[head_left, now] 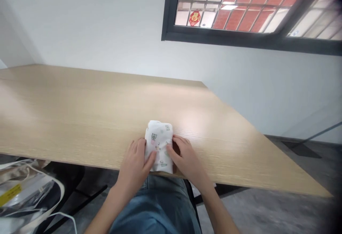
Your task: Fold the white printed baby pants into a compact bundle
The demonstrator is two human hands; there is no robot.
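Observation:
A folded white cloth [159, 141] with small printed animal figures lies at the near edge of the wooden table, a compact upright rectangle from where I look. My left hand [135, 161] grips its left side, thumb on top and fingers along the edge. On the opposite side my right hand [185, 157] holds it the same way, thumb pressing the printed face and fingertips at the right edge. Both hands rest at the table's front edge. The cloth's underside is hidden.
The light wooden table [93, 109] stretches far to the left and tapers to a corner at the right. Behind it stand a white wall [107, 23] and a barred window [235, 9]. A bag with packed items [26, 194] sits below the table at left.

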